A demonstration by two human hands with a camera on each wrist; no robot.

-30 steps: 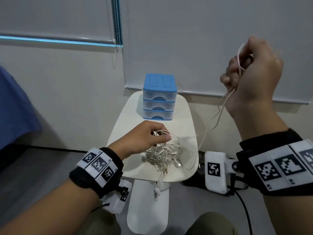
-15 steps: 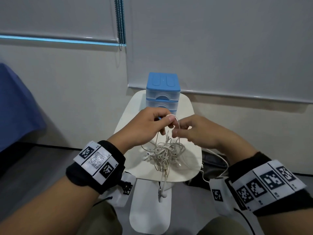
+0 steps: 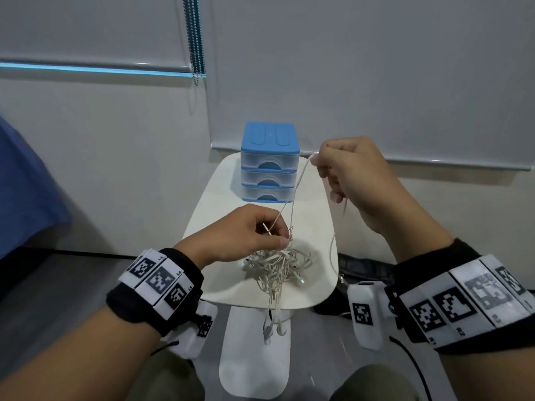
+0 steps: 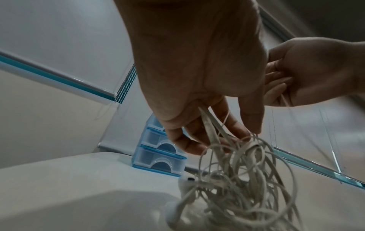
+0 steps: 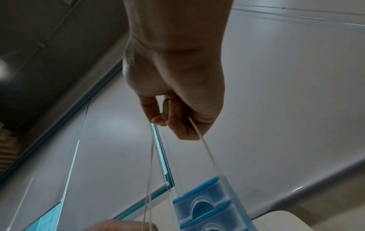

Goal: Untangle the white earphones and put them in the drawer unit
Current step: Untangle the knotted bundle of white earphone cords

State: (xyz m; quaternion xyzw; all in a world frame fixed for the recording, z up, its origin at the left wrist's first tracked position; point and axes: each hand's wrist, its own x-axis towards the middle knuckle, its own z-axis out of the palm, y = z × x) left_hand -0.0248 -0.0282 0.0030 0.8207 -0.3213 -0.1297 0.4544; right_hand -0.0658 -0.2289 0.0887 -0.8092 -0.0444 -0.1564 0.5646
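Standing against the far wall: two pale roller blinds [image 3: 376, 68], with a bead chain [image 3: 194, 39] hanging between them. Filling the middle of the head view: a small white bench [image 3: 220, 204], rounded at the corners. Sitting at the far edge of that bench: the drawer unit [image 3: 269, 163], blue on top, with three clear drawers stacked one above another, all pushed in.

Lying on the near half of the bench: the white earphones [image 3: 278, 264], knotted in a loose bundle, with a few earbuds dangling over the near edge. Lying on the floor to the right of the bench: something dark [image 3: 364, 270], too dim to identify.

Hovering just above the bundle: the left hand [image 3: 246, 235], its grip narrow, thumb and fingertips pinching strands at the top of the tangle. Raised higher, to the right and beside the top drawer: the right hand [image 3: 359, 180], its grip curled around one cord. Stretching taut between the two hands: that single cord [image 3: 298, 183], crossing in front of the drawers. Trailing down from the right hand toward the bench's right edge: the rest of the cord.
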